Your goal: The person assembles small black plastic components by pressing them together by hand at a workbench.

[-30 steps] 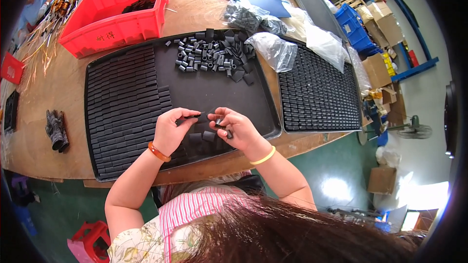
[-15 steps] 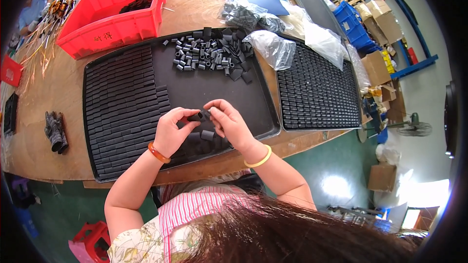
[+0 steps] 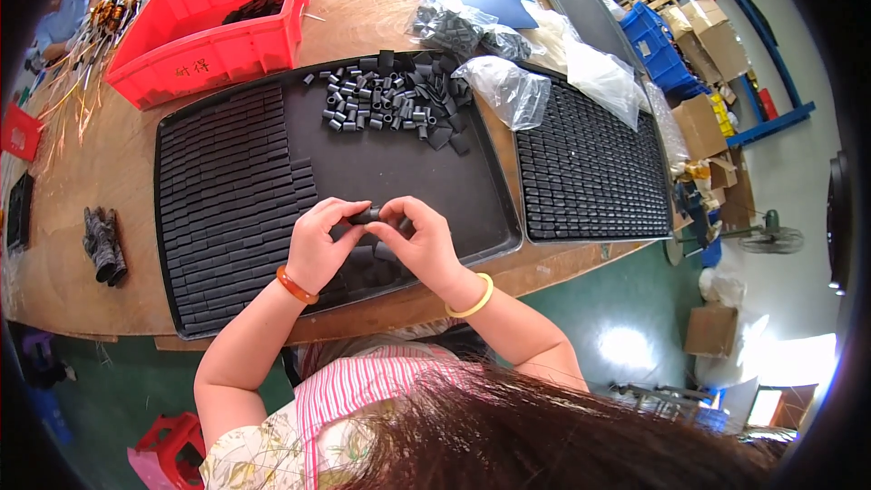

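My left hand (image 3: pixel 318 238) pinches a short black tube (image 3: pixel 365 216) between thumb and fingers, above the near part of a black tray (image 3: pixel 399 177). Closed at the tube's right end is my right hand (image 3: pixel 422 238), its thumb and forefinger meeting there; a small dark piece in those fingertips is mostly hidden. Just below the hands, a few black pieces (image 3: pixel 386 252) lie on the tray, partly covered by the right hand. Tight rows of black tubes (image 3: pixel 227 200) fill the tray's left side. Toward its far edge lie loose short tubes (image 3: pixel 363 102) and thin flat black pieces (image 3: pixel 445 95).
A red bin (image 3: pixel 204 59) stands behind the tray. To the right, a second tray (image 3: pixel 590 172) full of black pieces sits partly under plastic bags (image 3: pixel 508 91). Dark gloves (image 3: pixel 105 247) lie at the left. A co-worker (image 3: pixel 68 14) is at the far left.
My right hand has moved left and in against the tube's end, and its small dark piece is now mostly out of sight. The left hand stays nearly in place.
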`<move>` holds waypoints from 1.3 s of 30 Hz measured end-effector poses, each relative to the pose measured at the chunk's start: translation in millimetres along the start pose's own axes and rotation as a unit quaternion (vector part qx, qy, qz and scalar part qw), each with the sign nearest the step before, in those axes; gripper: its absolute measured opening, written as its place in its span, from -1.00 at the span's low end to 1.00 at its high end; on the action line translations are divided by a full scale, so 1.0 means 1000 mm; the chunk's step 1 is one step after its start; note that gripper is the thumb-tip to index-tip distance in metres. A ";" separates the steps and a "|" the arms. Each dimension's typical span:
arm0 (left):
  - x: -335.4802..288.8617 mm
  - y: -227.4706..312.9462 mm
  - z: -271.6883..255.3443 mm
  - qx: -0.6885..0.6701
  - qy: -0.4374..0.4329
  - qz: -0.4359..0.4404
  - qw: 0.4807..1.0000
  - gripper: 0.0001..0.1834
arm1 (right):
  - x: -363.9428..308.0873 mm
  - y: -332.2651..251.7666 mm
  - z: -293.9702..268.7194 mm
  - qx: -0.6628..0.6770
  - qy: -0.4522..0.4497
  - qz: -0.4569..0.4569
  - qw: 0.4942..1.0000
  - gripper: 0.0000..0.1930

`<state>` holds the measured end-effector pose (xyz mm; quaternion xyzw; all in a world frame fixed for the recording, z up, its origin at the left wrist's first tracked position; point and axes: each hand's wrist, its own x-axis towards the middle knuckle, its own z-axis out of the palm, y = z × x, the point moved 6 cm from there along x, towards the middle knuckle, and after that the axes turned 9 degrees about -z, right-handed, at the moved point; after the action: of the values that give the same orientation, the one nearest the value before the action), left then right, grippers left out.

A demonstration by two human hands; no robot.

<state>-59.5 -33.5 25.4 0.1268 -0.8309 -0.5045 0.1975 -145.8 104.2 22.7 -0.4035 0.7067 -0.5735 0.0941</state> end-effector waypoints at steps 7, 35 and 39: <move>-0.002 0.002 0.004 0.062 0.006 0.069 0.996 -0.60 | 0.004 -0.003 -0.003 -0.063 -0.038 -0.028 0.997 -0.85; 0.048 -0.065 -0.056 0.486 0.057 0.149 0.859 -0.62 | 0.000 0.035 -0.046 -0.053 -0.019 0.054 0.997 -0.87; 0.048 -0.059 -0.058 0.490 0.055 0.133 0.860 -0.57 | 0.011 0.031 -0.037 -0.185 -0.062 0.008 0.981 -0.83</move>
<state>-75.5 -125.8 6.4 0.1233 -0.9675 0.0066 0.2206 -188.9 124.4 11.0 -0.4431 0.7966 -0.4058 0.0667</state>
